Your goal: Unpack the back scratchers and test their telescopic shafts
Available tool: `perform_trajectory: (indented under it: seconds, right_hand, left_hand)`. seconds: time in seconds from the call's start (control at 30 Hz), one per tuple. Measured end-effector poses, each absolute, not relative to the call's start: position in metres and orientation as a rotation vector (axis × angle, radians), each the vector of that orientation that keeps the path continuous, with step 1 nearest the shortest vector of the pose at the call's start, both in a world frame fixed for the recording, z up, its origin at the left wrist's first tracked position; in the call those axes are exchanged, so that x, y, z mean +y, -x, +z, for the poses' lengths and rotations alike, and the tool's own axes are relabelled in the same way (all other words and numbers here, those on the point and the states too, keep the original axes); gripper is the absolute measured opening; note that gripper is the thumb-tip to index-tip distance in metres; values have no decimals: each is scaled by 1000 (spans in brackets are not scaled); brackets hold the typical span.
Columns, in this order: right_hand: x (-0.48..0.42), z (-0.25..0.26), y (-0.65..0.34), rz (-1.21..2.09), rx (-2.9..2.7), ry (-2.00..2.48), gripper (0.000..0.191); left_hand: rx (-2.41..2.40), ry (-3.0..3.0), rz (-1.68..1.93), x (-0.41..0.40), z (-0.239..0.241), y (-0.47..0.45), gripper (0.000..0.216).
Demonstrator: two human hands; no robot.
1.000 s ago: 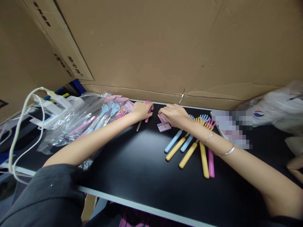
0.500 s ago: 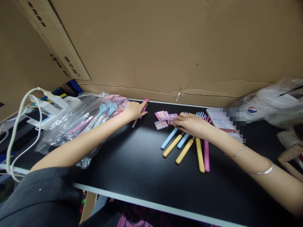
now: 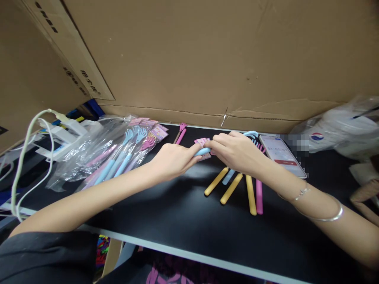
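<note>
Both hands are closed on one blue back scratcher (image 3: 203,151), held over the table's middle. My left hand (image 3: 174,161) pinches its handle end, while my right hand (image 3: 237,150) wraps the part nearer its head, which is hidden. Under and beside my right hand lie yellow-handled back scratchers (image 3: 231,189), another blue handle (image 3: 228,177) and a pink handle (image 3: 259,197). Small pink printed cards (image 3: 202,140) lie behind the held handle, partly covered by the hands. A pink back scratcher (image 3: 182,135) rests alone near the back edge.
At left, bagged back scratchers with cards (image 3: 118,157) lie beside loose clear plastic, a white power strip (image 3: 78,132) and cables. A phone (image 3: 282,157) lies at right, near a plastic bag holding a white cup (image 3: 331,130). Cardboard (image 3: 189,59) walls the back.
My left hand has left the pink back scratcher at the back and moved right and nearer, onto the blue handle. My right hand has raised that blue back scratcher from the group.
</note>
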State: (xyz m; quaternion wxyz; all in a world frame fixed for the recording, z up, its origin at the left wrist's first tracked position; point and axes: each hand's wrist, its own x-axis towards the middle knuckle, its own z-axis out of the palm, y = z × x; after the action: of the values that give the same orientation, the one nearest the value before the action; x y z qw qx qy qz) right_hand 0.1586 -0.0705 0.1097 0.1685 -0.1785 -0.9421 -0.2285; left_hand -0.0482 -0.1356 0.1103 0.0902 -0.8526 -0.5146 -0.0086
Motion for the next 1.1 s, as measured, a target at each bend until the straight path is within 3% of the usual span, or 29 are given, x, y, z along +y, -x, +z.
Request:
perform_trajectory:
  seconds: [0.4, 0.63, 0.9, 1.1]
  right_hand:
    - [-102, 114, -158, -773, -2587, 327, 26]
    - [-54, 116, -250, -705, -2483, 995, 34]
    - [-14, 82, -128, -705, -2889, 265, 19]
    - [15, 54, -87, -594, -2858, 105, 26]
  left_hand:
    - [-1590, 2777, 3, -183, 126, 85, 33]
    - [-2311, 2397, -393, -187, 121, 193, 54]
    - [-1893, 2509, -415, -124, 118, 152, 52]
    - [-1785, 2550, -361, -82, 105, 118, 40]
